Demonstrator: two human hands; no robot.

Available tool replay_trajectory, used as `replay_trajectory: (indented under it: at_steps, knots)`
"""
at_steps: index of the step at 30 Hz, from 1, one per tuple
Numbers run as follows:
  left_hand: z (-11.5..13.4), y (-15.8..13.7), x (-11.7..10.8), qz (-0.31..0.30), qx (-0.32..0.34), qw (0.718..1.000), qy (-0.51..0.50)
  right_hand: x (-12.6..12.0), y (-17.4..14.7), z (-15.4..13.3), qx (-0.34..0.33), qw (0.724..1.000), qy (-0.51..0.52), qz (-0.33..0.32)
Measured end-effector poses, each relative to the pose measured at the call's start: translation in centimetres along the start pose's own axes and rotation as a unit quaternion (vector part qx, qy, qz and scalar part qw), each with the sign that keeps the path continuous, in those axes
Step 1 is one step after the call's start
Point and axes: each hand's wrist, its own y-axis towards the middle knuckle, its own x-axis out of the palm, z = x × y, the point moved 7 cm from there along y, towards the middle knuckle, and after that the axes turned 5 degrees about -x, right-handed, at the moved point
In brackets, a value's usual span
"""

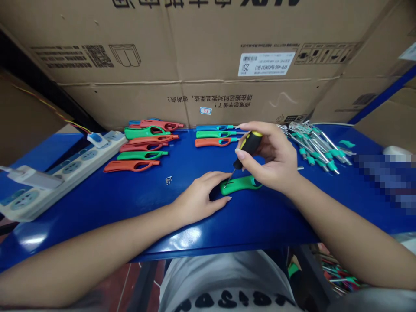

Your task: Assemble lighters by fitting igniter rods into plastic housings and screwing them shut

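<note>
My right hand [273,158] is wrapped round a screwdriver [251,145] with a black and yellow handle. Its shaft slants down and left, the tip at the end of a green lighter casing [238,185] lying on the table. From the left, my left hand [203,197] brackets that end between thumb and fingers, holding it steady. Part of the casing's far end, with a teal trigger, is hidden under my right hand. A small pile of screws [168,180] lies left of my left hand.
Red and green casings [139,155] are stacked at back left; three lighters with metal tubes [214,134] lie at back centre. A heap of metal tubes with teal parts [316,145] is at right. A power strip [74,169] runs along the left; a cardboard sheet [130,95] stands behind.
</note>
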Motion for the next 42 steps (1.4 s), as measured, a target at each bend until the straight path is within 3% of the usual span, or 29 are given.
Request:
replay_trajectory:
  at_steps: [26, 29, 33, 37, 42]
  knots:
    - [0.1, 0.3, 0.0, -0.015, 0.002, 1.000, -0.007, 0.7, -0.3, -1.0, -0.044, 0.998, 0.003, -0.052]
    - [0.1, 0.3, 0.0, -0.016, 0.003, 1.000, -0.009, 1.0, 0.0, -1.2, -0.040, 0.995, 0.014, -0.088]
    - [0.1, 0.4, 0.1, -0.023, 0.000, 1.000, -0.015, 1.7, 0.7, -1.5, 0.003, 0.982, 0.016, -0.187]
    - [0.1, 0.5, 0.0, -0.021, -0.002, 0.999, -0.026, 2.1, 1.7, -2.3, -0.001, 0.967, -0.081, -0.241]
    - [-0.1, 0.4, 0.1, -0.017, -0.010, 0.999, -0.028, 2.6, 2.7, -2.9, -0.048, 0.946, -0.241, -0.211]
